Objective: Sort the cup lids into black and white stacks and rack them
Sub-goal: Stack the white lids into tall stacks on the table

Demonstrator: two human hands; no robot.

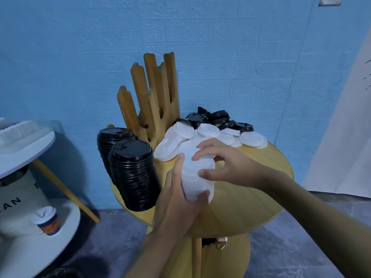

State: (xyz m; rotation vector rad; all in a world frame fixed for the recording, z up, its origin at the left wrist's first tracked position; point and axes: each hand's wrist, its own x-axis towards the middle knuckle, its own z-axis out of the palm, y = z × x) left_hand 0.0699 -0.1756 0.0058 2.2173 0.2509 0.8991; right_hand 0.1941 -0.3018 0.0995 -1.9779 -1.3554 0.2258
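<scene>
Left hand [176, 197]: wraps the white lid stack [195, 173] from 7 o'clock, thumb upright along its side.
Right hand [226, 165]: at 3 o'clock, fingers curled, gripping the stack's top.

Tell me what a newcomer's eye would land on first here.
First the white lid stack at centre, gripped low by the left hand and round its top by the right hand. Next the two tall black lid stacks at the left edge of the round wooden table. Behind stands the wooden rack, beside a loose pile of lids.
</scene>
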